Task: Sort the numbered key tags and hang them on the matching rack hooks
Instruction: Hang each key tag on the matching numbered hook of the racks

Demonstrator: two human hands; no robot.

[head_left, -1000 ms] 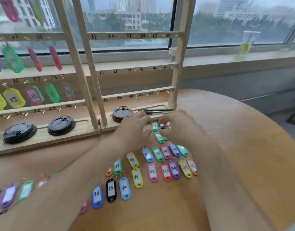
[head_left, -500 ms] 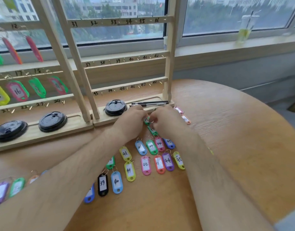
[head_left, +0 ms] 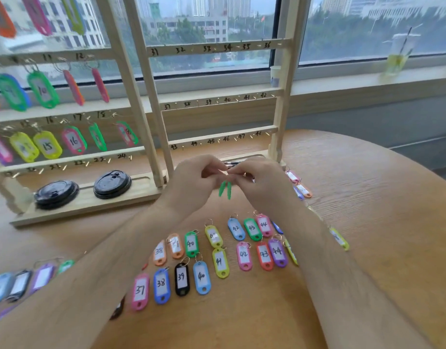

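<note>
Left hand (head_left: 194, 183), right hand (head_left: 261, 183) pinch green tags (head_left: 225, 190) midair.

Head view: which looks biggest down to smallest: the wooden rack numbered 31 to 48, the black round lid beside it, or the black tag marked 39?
1. Wooden rack numbered 31 to 48
2. Black round lid
3. Black tag marked 39, despite lying nearest

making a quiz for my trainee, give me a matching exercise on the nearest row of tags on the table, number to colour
Nearest-row tags:
1. tag 37
2. tag 39
3. tag 41
4. tag 44

Colours:
A. purple
B. pink
C. yellow
D. black

Pairs: 1-B, 2-D, 3-C, 4-A
</note>
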